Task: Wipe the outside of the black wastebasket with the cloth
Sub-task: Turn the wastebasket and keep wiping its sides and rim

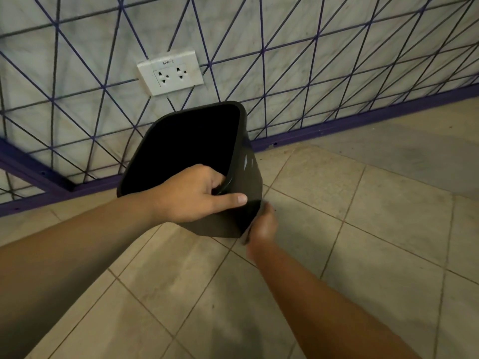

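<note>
— Where do we keep the black plastic wastebasket (248, 177)?

— Lifted above the beige tiled floor (363, 216), tilted, so its side faces us. Our left hand (191, 195) grips the rim, fingers inside, thumb outside, to steady it.

— And the right hand (263, 226)?

— It presses a grey cloth (245, 238), mostly hidden, on the lower corner; the grasp itself we cannot tell.

Wastebasket (186, 151) before wall (311, 47), socket (170, 73) above.
</note>
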`<state>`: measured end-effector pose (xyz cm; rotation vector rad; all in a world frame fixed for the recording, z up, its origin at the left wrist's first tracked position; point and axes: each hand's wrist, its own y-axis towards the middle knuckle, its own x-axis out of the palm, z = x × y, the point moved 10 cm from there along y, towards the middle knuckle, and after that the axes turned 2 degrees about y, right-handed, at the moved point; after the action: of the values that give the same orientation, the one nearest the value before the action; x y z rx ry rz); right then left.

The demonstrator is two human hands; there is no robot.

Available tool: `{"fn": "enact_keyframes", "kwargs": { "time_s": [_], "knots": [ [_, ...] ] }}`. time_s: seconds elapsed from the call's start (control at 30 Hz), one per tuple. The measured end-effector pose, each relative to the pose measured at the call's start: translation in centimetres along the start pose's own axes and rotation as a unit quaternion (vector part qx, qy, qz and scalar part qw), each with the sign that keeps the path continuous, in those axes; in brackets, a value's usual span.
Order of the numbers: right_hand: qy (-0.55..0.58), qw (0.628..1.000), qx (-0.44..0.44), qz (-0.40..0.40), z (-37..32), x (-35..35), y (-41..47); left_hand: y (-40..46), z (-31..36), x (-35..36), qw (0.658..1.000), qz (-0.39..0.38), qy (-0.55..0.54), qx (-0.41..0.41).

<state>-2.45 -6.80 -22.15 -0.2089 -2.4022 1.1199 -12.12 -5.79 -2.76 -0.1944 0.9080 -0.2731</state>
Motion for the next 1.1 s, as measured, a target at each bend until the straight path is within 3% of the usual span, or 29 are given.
{"fn": "enact_keyframes", "kwargs": {
  "time_s": [0.1,0.3,0.5,0.57,0.77,0.83,0.93,1.1],
  "knots": [
    [-0.044,0.998,0.037,-0.002,-1.0,-1.4,0.8,-0.6,-0.3,-0.3,1.000,-0.008,-0.005,0.002],
    [0.051,0.998,0.018,-0.035,-3.5,-2.1,-0.1,-1.0,0.3,-0.6,0.999,-0.008,0.041,0.013],
    [0.038,0.998,-0.027,-0.029,-3.3,-5.1,1.3,-1.3,-0.6,2.0,0.981,-0.109,0.159,0.012],
    [0.057,0.997,-0.005,-0.056,-2.9,-5.0,1.6,-1.8,-1.1,2.4,0.974,-0.141,0.176,-0.003],
    [-0.003,0.998,0.005,-0.067,-3.4,-5.3,-0.6,-3.9,-3.0,2.1,0.898,-0.290,0.297,-0.147],
    [-0.019,0.999,-0.001,-0.027,-3.5,-6.0,-0.4,-3.1,-1.9,1.9,0.925,-0.251,0.235,-0.159],
    [-0.030,0.998,0.016,-0.048,-2.3,-4.9,-0.4,-0.8,0.7,1.3,0.981,-0.060,0.138,-0.120],
    [-0.044,0.997,0.026,-0.061,-1.0,-3.4,-0.7,-0.7,1.3,2.4,0.994,0.019,0.019,-0.104]
  ]
}}
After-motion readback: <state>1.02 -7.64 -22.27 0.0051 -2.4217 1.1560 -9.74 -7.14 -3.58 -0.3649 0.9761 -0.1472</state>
